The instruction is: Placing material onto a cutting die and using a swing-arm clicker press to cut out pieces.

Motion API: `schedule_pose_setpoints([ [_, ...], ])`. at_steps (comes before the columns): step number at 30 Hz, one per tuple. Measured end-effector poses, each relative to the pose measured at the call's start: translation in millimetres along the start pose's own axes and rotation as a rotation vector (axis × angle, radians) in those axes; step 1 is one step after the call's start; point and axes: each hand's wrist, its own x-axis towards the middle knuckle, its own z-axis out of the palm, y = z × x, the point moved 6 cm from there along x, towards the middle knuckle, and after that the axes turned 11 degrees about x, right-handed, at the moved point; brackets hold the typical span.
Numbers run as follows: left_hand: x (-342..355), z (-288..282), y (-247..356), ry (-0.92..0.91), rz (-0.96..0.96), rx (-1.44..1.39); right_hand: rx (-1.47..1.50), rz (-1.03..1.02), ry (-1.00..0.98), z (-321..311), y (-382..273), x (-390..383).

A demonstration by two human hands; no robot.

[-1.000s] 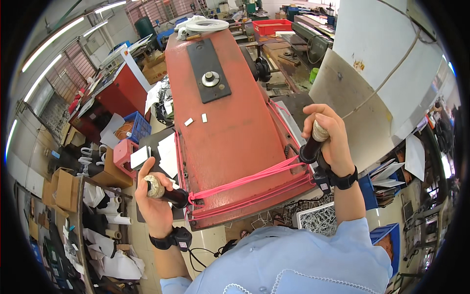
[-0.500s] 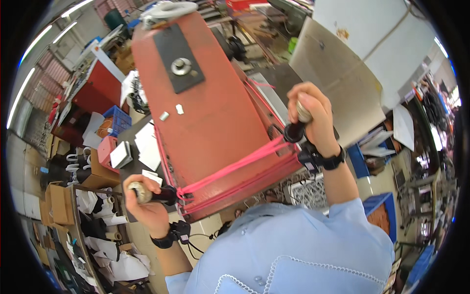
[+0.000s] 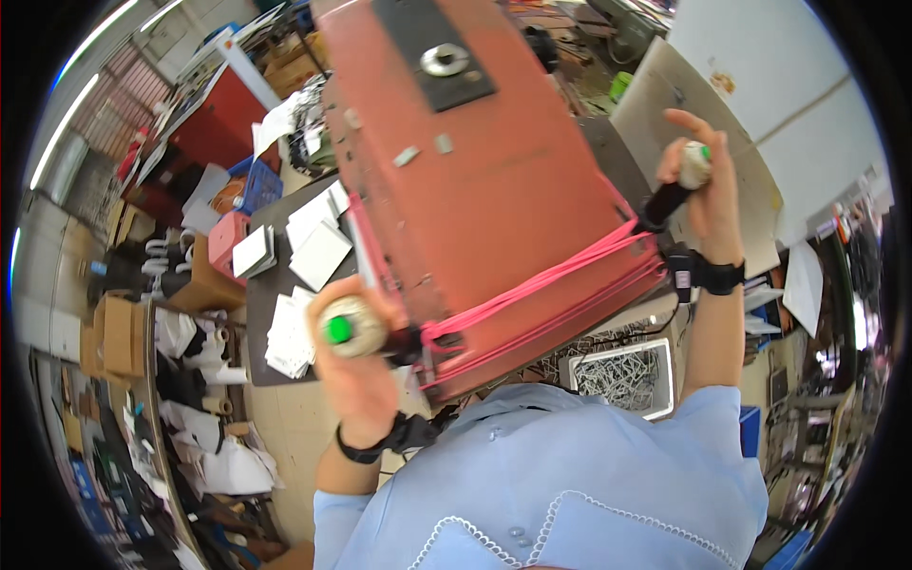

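My left hand (image 3: 361, 394) is wrapped loosely around a taped knob handle (image 3: 353, 328) with a green end, on the near left corner of a red metal machine (image 3: 503, 190). At the machine's right side, my right hand (image 3: 717, 204) holds a matching taped handle (image 3: 695, 163) on a black shaft, its index finger stretched out and off the knob. Pink cord (image 3: 541, 275) runs in several strands across the front of the machine between the two handle shafts. Both wrists carry black bands with small devices.
White cards (image 3: 321, 255) lie on a dark table (image 3: 275, 204) left of the machine. A white bin (image 3: 670, 375) of small metal parts stands near my body. A black plate with a round metal fitting (image 3: 445, 60) is on the machine top. A beige panel (image 3: 655, 104) stands at right.
The view has shifted, so the machine sits further right and higher. Both hands have turned on their handles, and the green ends now show. My right index finger has straightened off its knob.
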Motion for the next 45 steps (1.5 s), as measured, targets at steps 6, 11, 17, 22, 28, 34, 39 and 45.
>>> schedule_pose_setpoints([
  [6,-3.8,62.1,-12.9,-0.487,0.068,-0.081,-0.76,-0.49,0.587,-30.5,-40.7,-2.6],
  [11,-3.5,40.9,-89.5,-0.45,-0.112,0.428,-0.686,-0.194,0.167,51.1,-14.0,-57.1],
  [17,12.6,13.2,-140.1,-0.437,0.23,1.001,0.088,-0.063,0.203,67.1,31.9,-59.8],
  [22,26.5,27.2,-149.7,-0.527,0.272,1.11,0.069,-0.153,0.377,11.1,18.3,-35.0],
  [28,18.3,36.0,-157.1,-0.609,0.479,1.372,-0.746,-0.464,0.586,5.4,11.0,-54.6],
  [34,10.8,41.8,-154.2,-0.594,0.646,1.528,-0.696,-0.001,0.038,66.1,118.9,-63.9],
  [39,28.1,21.7,-157.8,-0.562,0.231,1.238,-0.739,0.139,-0.216,109.3,169.3,-63.1],
  [45,33.9,-8.9,-139.4,-0.198,0.213,1.066,-0.946,-0.277,-0.411,157.6,175.5,-73.7],
])
